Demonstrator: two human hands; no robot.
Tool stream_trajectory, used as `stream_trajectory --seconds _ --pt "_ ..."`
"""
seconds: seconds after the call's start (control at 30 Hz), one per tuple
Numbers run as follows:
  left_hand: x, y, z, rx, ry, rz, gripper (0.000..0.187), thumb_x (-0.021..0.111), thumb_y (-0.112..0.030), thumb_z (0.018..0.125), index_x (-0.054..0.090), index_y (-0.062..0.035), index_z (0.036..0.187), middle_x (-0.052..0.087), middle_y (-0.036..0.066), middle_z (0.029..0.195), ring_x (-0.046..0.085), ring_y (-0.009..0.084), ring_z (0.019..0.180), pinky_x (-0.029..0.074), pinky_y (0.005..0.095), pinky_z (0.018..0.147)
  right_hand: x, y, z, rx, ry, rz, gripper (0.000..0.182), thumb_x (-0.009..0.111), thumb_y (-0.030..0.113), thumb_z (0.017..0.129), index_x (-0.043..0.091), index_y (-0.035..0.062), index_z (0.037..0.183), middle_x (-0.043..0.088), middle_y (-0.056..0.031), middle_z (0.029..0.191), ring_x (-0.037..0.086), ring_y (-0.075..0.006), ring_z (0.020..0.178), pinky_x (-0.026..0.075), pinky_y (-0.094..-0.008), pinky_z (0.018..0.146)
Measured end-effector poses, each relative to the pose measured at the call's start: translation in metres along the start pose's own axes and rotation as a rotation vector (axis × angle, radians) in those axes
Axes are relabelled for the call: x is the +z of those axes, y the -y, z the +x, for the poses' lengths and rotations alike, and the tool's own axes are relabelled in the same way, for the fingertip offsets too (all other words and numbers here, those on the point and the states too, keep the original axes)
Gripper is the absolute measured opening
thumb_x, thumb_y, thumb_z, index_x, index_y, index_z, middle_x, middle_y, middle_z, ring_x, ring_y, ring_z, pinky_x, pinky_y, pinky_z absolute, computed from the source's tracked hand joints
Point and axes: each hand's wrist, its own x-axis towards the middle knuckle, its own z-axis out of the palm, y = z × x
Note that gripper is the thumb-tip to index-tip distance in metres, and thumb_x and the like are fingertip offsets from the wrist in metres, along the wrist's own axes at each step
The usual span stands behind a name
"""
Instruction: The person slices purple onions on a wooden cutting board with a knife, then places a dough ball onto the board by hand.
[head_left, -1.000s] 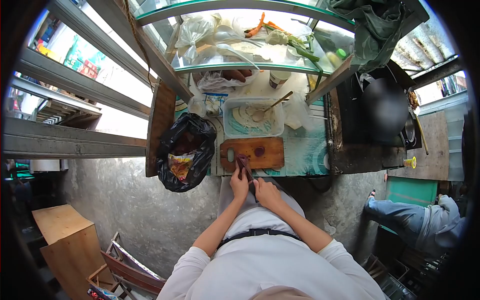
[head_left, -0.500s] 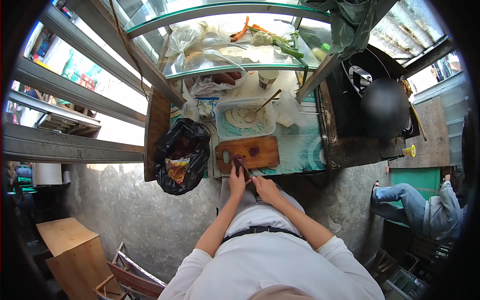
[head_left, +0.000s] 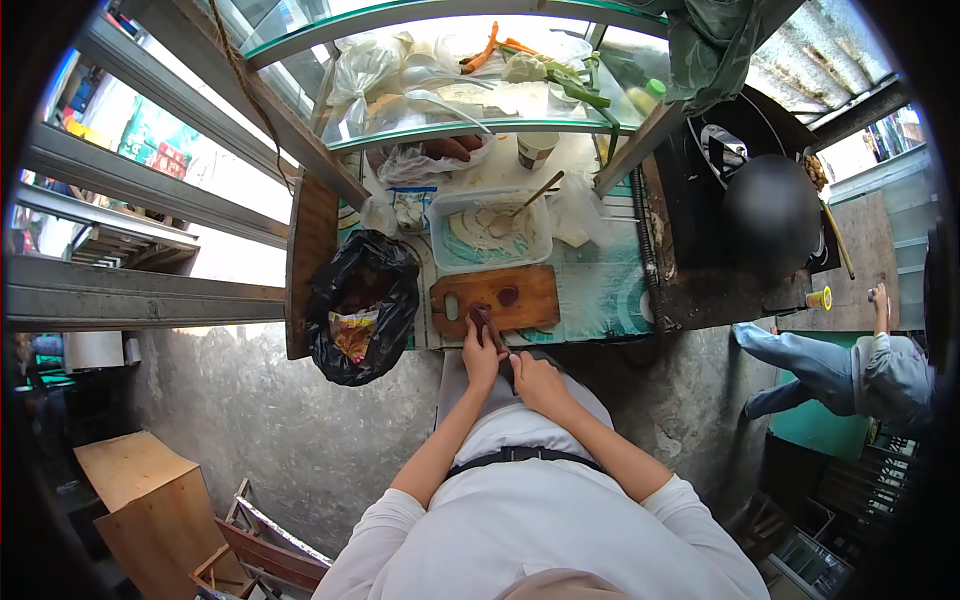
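Note:
My left hand [head_left: 481, 358] is closed around a dark reddish piece [head_left: 480, 318] at the near edge of the wooden cutting board [head_left: 530, 283]. Just right of it, my right hand [head_left: 532, 374] is wrapped round the handle of a knife [head_left: 493, 333], whose blade lies against my left hand and the piece. The handle is mostly hidden by my fingers. A dark red round slice [head_left: 508, 296] rests on the board. Behind the board stands a plastic tub [head_left: 490, 262] with pale batter and a spoon [head_left: 535, 195].
A black plastic bag [head_left: 325, 290] with wrappers sits left of the board. A paper cup [head_left: 537, 150] stands behind the tub, below a glass shelf [head_left: 480, 130] with carrots [head_left: 482, 52]. At right are a dark stove area [head_left: 715, 290] and another person [head_left: 885, 375].
Both my hands have shifted slightly right, still on the piece and knife. The other person at right has moved, with a leg and an arm now reaching farther up.

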Motion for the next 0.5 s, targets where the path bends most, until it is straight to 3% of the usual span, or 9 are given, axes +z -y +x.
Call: stream_trajectory --seconds 0.27,0.37,0.5 --pt "-0.004 -0.003 0.002 -0.01 0.009 -0.022 0.044 0.044 -0.017 0.095 0.036 -0.0066 0.136 0.059 0.016 0.092 0.063 0.0184 0.059 0.053 0.0294 0.046 0.004 0.004 0.008 -0.025 0.009 -0.036 0.045 0.033 0.035 0.096 0.056 -0.0024 0.091 0.06 -0.0308 0.08 0.058 -0.0486 0.078 0.045 -0.0556 0.071" --pt "-0.005 0.002 0.003 0.004 -0.013 0.015 0.043 0.044 -0.018 0.094 0.038 -0.006 0.135 0.061 0.019 0.092 0.064 0.0223 0.063 0.052 0.0315 0.05 0.007 0.003 0.01 -0.024 0.007 -0.041 0.044 0.034 0.036 0.095 0.057 -0.0021 0.091 0.06 -0.0307 0.08 0.058 -0.0486 0.078 0.045 -0.0556 0.071" --pt "-0.005 0.038 0.017 0.173 -0.065 0.164 0.043 0.046 -0.021 0.094 0.041 -0.0051 0.133 0.062 0.023 0.094 0.065 0.0282 0.068 0.051 0.0348 0.057 0.01 0.001 0.012 -0.037 0.005 -0.044 0.043 0.035 0.034 0.095 0.056 -0.0029 0.095 0.061 -0.0308 0.079 0.06 -0.048 0.078 0.047 -0.0549 0.071"
